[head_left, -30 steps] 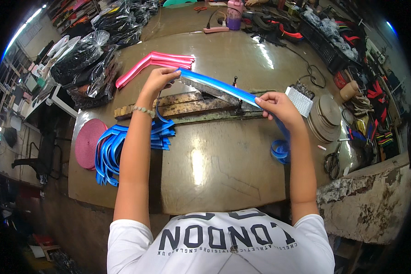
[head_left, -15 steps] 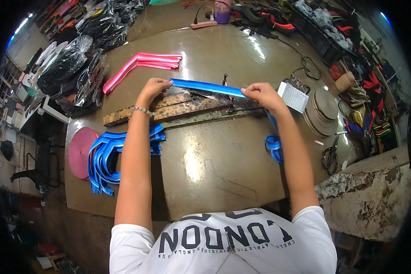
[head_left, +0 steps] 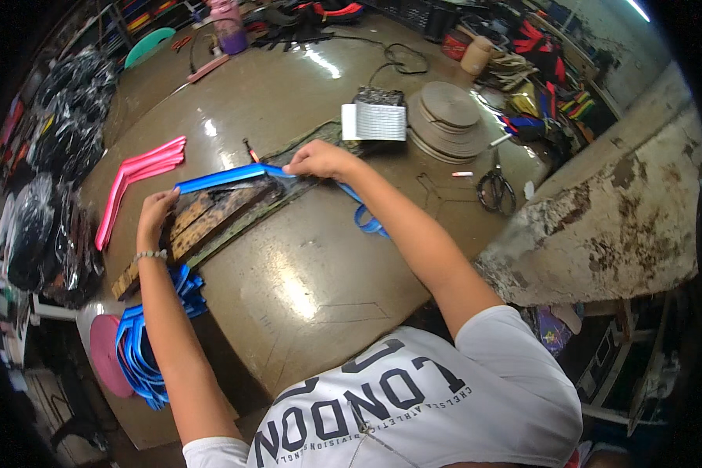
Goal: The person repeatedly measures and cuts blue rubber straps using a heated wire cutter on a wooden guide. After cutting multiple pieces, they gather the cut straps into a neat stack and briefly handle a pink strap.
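My left hand (head_left: 160, 205), a beaded bracelet at its wrist, grips the left end of a blue strap (head_left: 218, 179) with closed fingers. My right hand (head_left: 312, 162) pinches the strap farther right; its tail runs down to a loose blue coil (head_left: 370, 222). The strap lies across a stained wooden block (head_left: 214, 222) on the table (head_left: 288, 265), near a small upright metal fitting (head_left: 251, 152). Folded pink straps (head_left: 144, 170) lie beyond my left hand; cut blue straps (head_left: 139, 359) and a pink roll (head_left: 105, 355) lie beside my left forearm.
Bagged dark bundles (head_left: 62, 117) line the left side. A white gridded object (head_left: 373, 122), stacked webbing rolls (head_left: 441, 129) and black scissors (head_left: 495, 187) are at right, beside a worn concrete ledge (head_left: 608, 218). A power strip (head_left: 209, 66) and purple bottle (head_left: 230, 27) are at back.
The view has turned and shifted. The strap, held in both hands, has come down onto the block and now bends near my right hand.
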Demonstrator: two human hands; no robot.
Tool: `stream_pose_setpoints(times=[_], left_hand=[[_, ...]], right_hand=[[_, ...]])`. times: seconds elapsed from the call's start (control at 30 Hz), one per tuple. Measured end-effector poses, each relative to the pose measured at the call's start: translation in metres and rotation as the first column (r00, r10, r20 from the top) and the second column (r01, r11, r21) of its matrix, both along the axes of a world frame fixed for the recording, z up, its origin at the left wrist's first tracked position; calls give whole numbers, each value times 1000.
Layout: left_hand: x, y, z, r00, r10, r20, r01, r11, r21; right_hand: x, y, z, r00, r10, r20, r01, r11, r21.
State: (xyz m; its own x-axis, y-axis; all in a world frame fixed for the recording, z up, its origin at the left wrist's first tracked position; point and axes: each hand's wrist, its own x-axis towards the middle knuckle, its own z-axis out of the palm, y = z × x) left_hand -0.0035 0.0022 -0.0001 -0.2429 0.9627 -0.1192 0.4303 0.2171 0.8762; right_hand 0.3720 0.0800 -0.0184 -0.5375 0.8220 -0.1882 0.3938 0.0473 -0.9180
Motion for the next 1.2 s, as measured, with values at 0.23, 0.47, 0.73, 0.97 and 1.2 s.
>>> stream_pose_setpoints(times=[0.23, 0.47, 0.73, 0.97, 1.2], left_hand=[[-2, 3, -4, 998, 65, 7, -65, 998, 18], [33, -50, 69, 972, 116, -206, -66, 970, 233], [-35, -232, 114, 935, 283, -215, -270, 959, 88], [-17, -215, 59, 564, 491, -663, -177, 857, 484], [15, -45, 11, 893, 256, -371, -148, 944, 293]], right_hand=[[-3, 2, -5, 995, -10, 98, -5, 989, 147], [21, -14, 19, 984, -177, 25, 176, 984, 39], [-17, -90, 89, 973, -53, -223, 155, 869, 470], [-169, -70, 56, 959, -184, -214, 273, 801, 533], [-214, -22, 23, 941, -321, 105, 241, 856, 457]])
